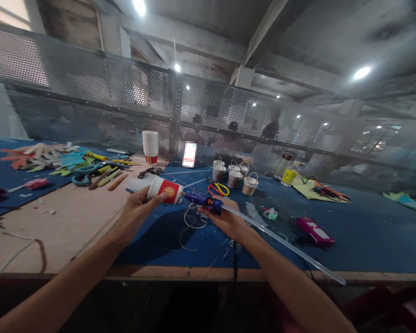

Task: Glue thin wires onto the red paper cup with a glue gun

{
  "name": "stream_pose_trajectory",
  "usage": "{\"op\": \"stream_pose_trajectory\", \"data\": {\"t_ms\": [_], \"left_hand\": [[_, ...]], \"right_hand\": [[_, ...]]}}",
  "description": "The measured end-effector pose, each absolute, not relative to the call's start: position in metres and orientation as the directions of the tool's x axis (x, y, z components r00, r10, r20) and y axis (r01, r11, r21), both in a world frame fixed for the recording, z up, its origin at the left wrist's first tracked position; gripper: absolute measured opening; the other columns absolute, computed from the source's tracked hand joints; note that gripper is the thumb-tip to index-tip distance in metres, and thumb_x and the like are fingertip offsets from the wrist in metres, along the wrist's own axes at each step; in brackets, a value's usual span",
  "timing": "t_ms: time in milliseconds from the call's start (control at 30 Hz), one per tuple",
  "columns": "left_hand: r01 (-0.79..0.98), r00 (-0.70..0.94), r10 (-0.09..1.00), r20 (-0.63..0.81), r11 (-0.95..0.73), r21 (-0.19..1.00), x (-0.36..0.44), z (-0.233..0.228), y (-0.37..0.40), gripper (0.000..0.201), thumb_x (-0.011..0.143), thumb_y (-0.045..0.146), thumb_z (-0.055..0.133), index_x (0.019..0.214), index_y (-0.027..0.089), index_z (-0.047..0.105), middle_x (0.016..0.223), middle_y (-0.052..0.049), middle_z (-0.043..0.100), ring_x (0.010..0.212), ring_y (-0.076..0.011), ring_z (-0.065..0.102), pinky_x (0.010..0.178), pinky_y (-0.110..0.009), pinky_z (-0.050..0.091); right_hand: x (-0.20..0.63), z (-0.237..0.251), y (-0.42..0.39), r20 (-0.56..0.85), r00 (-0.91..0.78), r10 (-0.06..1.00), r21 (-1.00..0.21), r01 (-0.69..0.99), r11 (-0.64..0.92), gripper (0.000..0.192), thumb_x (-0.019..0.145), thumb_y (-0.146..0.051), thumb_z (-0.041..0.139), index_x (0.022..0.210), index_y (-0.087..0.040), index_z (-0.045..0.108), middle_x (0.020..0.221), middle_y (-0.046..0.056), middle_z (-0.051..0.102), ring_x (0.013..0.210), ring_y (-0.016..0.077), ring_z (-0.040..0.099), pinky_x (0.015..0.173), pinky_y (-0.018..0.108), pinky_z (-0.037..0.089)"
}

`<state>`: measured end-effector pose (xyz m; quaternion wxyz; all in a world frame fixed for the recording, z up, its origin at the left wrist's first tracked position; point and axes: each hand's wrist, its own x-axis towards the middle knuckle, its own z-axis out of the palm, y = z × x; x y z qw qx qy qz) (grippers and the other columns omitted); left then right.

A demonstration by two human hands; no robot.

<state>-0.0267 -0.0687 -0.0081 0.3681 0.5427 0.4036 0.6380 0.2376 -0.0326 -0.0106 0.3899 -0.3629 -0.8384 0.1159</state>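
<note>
A red and white paper cup [164,190] lies tilted on its side in my left hand [138,206], whose fingers and thumb close around it. My right hand [225,216] is wrapped round a blue hot glue gun [204,200]. The gun's nozzle points left and meets, or nearly meets, the cup's end; I cannot tell which. A long clear glue stick [284,243] sticks out of the back of the gun toward the lower right. Beneath the two hands, a loop of pale wire or cord [194,222] rests on the blue tabletop [152,247].
Behind my hands stand several small handled buckets [235,177] and red-yellow scissors [219,188]. A stack of paper cups [150,145] is at the back left, near coloured strips [60,159] and blue-handled scissors [85,175]. A magenta device [315,231] lies right. A mesh screen [131,99] borders the back.
</note>
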Motion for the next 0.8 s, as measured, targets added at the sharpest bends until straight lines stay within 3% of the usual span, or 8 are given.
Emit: {"op": "stream_pose_trajectory", "data": {"t_ms": [300, 533, 800], "left_hand": [[-0.036, -0.115, 0.911, 0.396, -0.402, 0.915, -0.028, -0.011, -0.066, 0.026, 0.083, 0.033, 0.078, 0.107, 0.023, 0.076, 0.095, -0.004, 0.079, 0.085, -0.0222, 0.070, 0.078, -0.031, 0.054], [-0.070, -0.119, 0.922, 0.369, -0.379, 0.923, -0.028, -0.013, -0.065, 0.032, 0.080, 0.032, 0.080, 0.111, 0.022, 0.076, 0.093, -0.005, 0.079, 0.082, -0.0223, 0.071, 0.072, -0.030, 0.056], [-0.058, -0.102, 0.918, 0.383, -0.390, 0.919, -0.028, -0.011, -0.067, 0.029, 0.082, 0.036, 0.079, 0.106, 0.021, 0.076, 0.090, -0.004, 0.078, 0.080, -0.0202, 0.070, 0.072, -0.029, 0.055]], "right_hand": [[0.238, -0.002, -0.035, 0.591, -0.441, 0.675, -0.363, 0.601, 0.712, 0.037, 0.094, -0.054, 0.060, 0.082, -0.020, 0.067, 0.073, 0.001, 0.066, 0.067, 0.0168, 0.061, 0.062, 0.025, 0.042], [0.239, 0.000, -0.036, 0.616, -0.423, 0.664, -0.396, 0.562, 0.726, 0.038, 0.093, -0.053, 0.061, 0.078, -0.019, 0.063, 0.068, 0.000, 0.063, 0.060, 0.0143, 0.055, 0.059, 0.025, 0.039], [0.241, 0.002, -0.036, 0.602, -0.431, 0.672, -0.430, 0.534, 0.728, 0.035, 0.093, -0.052, 0.062, 0.084, -0.018, 0.067, 0.074, 0.002, 0.066, 0.068, 0.0164, 0.059, 0.066, 0.026, 0.044]]}}
